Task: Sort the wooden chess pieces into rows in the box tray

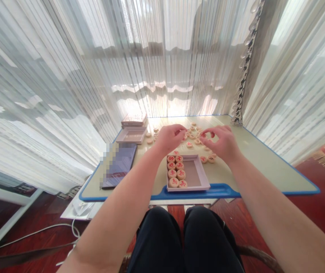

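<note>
Wooden Chinese chess pieces [189,145] lie loose across the middle of the table, marked in red or dark characters. Over their left part is my left hand [171,137], its fingers pinched together; what they hold, if anything, is too small to make out. My right hand [222,141] has thumb and forefinger closed on a red-marked Chinese chess piece [202,135]. In front of both hands lies a shallow pale box tray [203,172]. Two columns of red-marked pieces [172,173] fill its left side, faces up; its right part shows bare bottom.
A dark tablet [119,167] lies at the table's left, before another shallow box [131,135] and a stacked case [134,120]. The blue-edged table [276,170] has a moulded tray ledge [222,188] at its front. Sheer curtains [165,68] hang behind.
</note>
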`<action>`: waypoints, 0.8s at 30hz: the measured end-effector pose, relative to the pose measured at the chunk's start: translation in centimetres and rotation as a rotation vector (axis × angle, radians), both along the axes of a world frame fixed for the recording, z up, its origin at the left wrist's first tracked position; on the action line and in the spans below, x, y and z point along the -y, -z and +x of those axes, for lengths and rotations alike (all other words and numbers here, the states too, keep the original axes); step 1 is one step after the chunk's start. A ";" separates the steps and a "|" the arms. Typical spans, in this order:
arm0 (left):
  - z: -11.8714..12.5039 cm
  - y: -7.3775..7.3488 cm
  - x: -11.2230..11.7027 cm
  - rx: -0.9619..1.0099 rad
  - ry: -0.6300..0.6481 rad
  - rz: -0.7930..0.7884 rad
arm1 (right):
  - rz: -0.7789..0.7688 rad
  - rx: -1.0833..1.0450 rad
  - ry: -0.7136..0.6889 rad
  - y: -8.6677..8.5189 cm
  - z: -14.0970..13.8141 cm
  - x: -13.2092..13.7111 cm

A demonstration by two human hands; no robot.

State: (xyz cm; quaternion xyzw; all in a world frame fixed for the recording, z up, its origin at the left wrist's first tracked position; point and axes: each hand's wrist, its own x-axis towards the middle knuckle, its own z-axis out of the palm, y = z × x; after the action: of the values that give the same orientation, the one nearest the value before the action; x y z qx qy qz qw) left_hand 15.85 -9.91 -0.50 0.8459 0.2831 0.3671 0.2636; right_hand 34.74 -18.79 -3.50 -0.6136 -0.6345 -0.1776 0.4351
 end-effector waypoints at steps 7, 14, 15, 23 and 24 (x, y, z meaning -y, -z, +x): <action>-1.4 -1.1 1.0 0.340 -0.160 -0.034 | 0.116 -0.114 -0.100 -1.7 -4.6 3.8; -4.0 0.6 6.4 0.097 -0.097 0.206 | 0.184 -0.057 -0.193 1.6 -10.3 8.8; -4.5 1.0 6.9 0.084 -0.132 0.247 | 0.194 -0.042 -0.180 2.1 -10.4 9.0; -6.6 3.9 7.9 0.068 -0.401 0.221 | 0.044 0.083 -0.241 2.6 -10.8 8.8; -6.5 4.0 7.9 0.049 -0.407 0.210 | 0.039 0.085 -0.244 2.6 -10.8 8.9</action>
State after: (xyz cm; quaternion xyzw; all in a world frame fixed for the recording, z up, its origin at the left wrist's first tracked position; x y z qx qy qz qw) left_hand 9.33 -17.76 -4.49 0.7849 0.4018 0.4605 0.1017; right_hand 23.89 -27.68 -6.11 -0.5153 -0.7188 -0.1612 0.4380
